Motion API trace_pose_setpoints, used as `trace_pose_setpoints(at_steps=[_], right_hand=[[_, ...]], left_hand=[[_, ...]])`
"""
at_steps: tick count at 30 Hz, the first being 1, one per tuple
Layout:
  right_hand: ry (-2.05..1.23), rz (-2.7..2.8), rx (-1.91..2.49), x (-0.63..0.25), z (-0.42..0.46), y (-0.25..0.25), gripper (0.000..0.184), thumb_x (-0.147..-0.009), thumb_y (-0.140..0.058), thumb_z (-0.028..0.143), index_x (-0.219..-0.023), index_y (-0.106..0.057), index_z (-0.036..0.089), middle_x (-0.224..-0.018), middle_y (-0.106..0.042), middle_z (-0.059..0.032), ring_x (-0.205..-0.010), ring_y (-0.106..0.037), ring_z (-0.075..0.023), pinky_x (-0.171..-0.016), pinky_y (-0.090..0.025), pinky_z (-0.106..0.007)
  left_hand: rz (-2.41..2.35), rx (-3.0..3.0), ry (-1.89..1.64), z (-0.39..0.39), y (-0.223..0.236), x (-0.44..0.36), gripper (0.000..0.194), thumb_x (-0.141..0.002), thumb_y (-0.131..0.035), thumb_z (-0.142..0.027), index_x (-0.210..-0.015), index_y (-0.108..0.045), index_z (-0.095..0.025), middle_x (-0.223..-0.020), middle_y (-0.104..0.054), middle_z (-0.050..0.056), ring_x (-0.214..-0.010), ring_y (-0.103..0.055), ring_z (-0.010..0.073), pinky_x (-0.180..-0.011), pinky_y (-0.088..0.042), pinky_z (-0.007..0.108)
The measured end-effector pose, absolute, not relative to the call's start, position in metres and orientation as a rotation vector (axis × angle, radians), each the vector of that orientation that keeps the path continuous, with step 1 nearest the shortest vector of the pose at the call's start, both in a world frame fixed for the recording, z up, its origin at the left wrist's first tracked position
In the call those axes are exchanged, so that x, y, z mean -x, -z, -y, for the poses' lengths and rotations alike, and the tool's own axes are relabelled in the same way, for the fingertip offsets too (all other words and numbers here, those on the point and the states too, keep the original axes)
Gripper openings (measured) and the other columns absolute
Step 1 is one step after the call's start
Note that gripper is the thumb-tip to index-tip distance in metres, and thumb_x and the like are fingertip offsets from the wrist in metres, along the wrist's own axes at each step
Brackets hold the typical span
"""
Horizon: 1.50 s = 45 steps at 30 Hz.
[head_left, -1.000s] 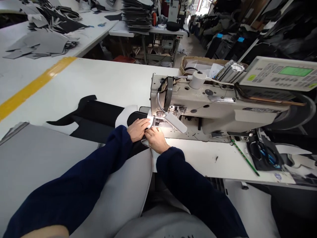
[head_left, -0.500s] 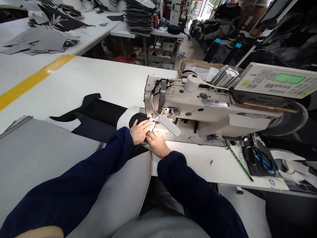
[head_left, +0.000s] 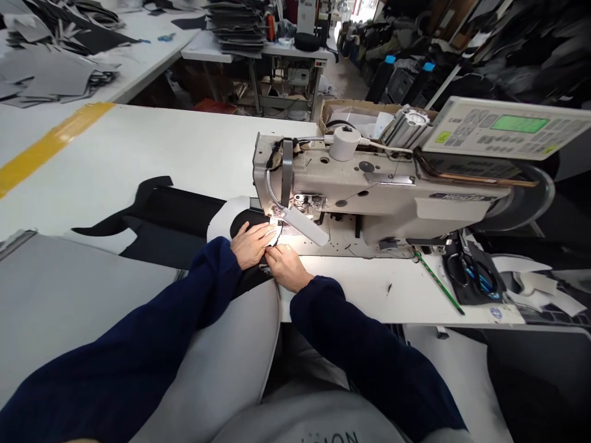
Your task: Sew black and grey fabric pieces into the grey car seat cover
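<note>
My left hand (head_left: 253, 243) lies flat on a black and white fabric piece (head_left: 217, 220), its fingertips close to the needle area of a sewing machine (head_left: 392, 197). Beside it, my right hand (head_left: 287, 266) has its fingers curled and pinched at the fabric's near edge. A lit lamp (head_left: 305, 226) on a bent metal neck shines at the needle, which I cannot make out clearly. Black fabric (head_left: 180, 203) trails off to the left of my hands. A large light grey panel (head_left: 226, 344) hangs over the table's front edge below my left arm.
At right lie black-handled scissors (head_left: 478, 271) and a green stick (head_left: 441, 284). A control panel (head_left: 512, 126) with a green display stands above the machine. A cardboard box (head_left: 325, 111) is behind it. Grey panels (head_left: 92, 289) cover the table's left side.
The view has turned a little, so the surroundings sit further left and higher. Both hands stay by the needle in nearly the same pose on the fabric.
</note>
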State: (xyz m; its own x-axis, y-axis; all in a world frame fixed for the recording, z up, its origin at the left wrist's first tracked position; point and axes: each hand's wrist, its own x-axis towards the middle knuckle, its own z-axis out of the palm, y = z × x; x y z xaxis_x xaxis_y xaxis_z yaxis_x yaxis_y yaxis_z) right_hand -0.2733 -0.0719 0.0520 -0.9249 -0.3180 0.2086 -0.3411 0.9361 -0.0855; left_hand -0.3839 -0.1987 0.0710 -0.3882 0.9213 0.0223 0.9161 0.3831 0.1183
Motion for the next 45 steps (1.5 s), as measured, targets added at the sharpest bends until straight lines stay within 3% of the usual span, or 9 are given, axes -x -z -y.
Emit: trace_pose_setpoints(at_steps=[4,7,12,21,31,38,45], right_hand=[[-0.180,2.883,-0.478,0.272,0.071,-0.052,0.027,-0.094,-0.037,0.011,-0.094,-0.065,0.009,-0.097,-0.062,-0.0124,-0.084,-0.048,-0.0221,-0.071,-0.038,-0.036],[-0.181,2.877,-0.469,0.272,0.070,-0.052,0.026,-0.094,-0.038,0.012,-0.094,-0.064,0.009,-0.095,-0.062,-0.0114,-0.083,-0.048,-0.0220,-0.071,-0.037,-0.036],[-0.232,2.859,-0.482,0.276,0.063,-0.052,0.019,-0.089,-0.045,0.012,-0.087,-0.064,0.010,-0.091,-0.061,-0.0107,-0.082,-0.047,-0.0218,-0.071,-0.034,-0.037],[-0.206,2.751,-0.471,0.284,0.043,-0.046,0.017,-0.086,-0.047,0.012,-0.086,-0.064,0.012,-0.093,-0.061,-0.0100,-0.087,-0.047,-0.0228,-0.075,-0.035,-0.036],[-0.029,2.728,-0.632,0.306,0.027,-0.062,0.031,-0.098,-0.030,0.019,-0.095,-0.060,0.014,-0.093,-0.056,-0.0105,-0.089,-0.047,-0.0225,-0.080,-0.037,-0.037],[-0.388,2.733,-0.606,0.279,0.038,-0.049,0.026,-0.097,-0.038,0.019,-0.093,-0.063,0.015,-0.093,-0.060,-0.0072,-0.088,-0.049,-0.0187,-0.078,-0.039,-0.030],[-0.429,2.789,-0.519,0.276,0.038,-0.046,0.022,-0.095,-0.044,0.017,-0.093,-0.066,0.017,-0.094,-0.065,-0.0081,-0.092,-0.054,-0.0180,-0.084,-0.039,-0.034]], left_hand=[[-2.515,-1.801,-0.213,0.204,-0.073,0.388,0.038,-0.088,-0.037,-0.017,-0.120,-0.058,-0.022,-0.133,-0.053,0.006,-0.123,-0.044,0.0233,-0.101,-0.036,0.044],[-2.524,-1.779,-0.212,0.203,-0.077,0.386,0.032,-0.089,-0.039,-0.018,-0.110,-0.063,-0.021,-0.122,-0.057,0.008,-0.104,-0.050,0.0231,-0.085,-0.044,0.038],[-2.553,-1.744,-0.215,0.194,-0.078,0.380,0.029,-0.086,-0.040,-0.014,-0.098,-0.065,-0.016,-0.097,-0.055,0.011,-0.083,-0.045,0.0214,-0.076,-0.043,0.036],[-2.567,-1.754,-0.307,0.177,-0.072,0.388,0.029,-0.085,-0.041,-0.014,-0.099,-0.067,-0.012,-0.090,-0.053,0.011,-0.081,-0.044,0.0211,-0.080,-0.043,0.034],[-2.576,-1.638,-0.447,0.186,-0.077,0.406,0.032,-0.078,-0.040,-0.007,-0.085,-0.070,-0.016,-0.088,-0.056,0.008,-0.083,-0.050,0.0194,-0.078,-0.045,0.034],[-2.506,-1.823,-0.293,0.187,-0.081,0.393,0.026,-0.075,-0.045,-0.006,-0.080,-0.068,-0.016,-0.080,-0.053,0.008,-0.075,-0.044,0.0194,-0.071,-0.040,0.034],[-2.537,-1.784,-0.216,0.181,-0.087,0.384,0.029,-0.080,-0.041,-0.007,-0.078,-0.068,-0.016,-0.077,-0.052,0.009,-0.073,-0.043,0.0198,-0.067,-0.039,0.033]])
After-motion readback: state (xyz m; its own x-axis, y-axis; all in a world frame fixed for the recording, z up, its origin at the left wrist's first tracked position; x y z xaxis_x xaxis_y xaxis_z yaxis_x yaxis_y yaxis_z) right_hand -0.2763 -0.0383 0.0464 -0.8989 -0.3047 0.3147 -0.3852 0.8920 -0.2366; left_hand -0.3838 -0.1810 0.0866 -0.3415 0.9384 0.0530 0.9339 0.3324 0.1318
